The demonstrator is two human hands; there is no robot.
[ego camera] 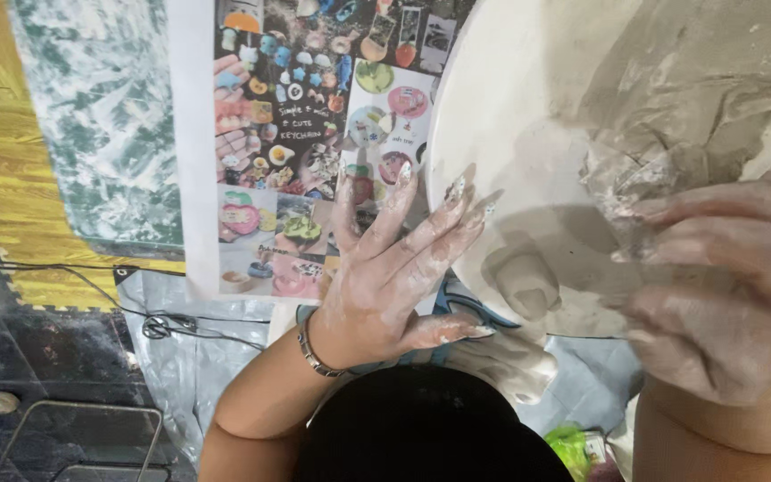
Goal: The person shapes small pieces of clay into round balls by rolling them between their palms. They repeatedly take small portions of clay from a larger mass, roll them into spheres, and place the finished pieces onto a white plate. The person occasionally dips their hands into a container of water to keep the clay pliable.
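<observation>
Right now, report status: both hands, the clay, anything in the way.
Left hand open, flat at the round white board's rim. Right hand blurred, fingers curled at the grey clay lump; grip unclear. Picture sheet lies beside the board.

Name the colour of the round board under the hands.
Pale off-white round board, smeared with grey clay; the head view shows it best.

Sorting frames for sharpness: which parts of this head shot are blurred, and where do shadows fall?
Head view: the right hand is smeared by motion blur; the left hand and collage poster are sharper; soft shadows fall on the white round board.
</observation>
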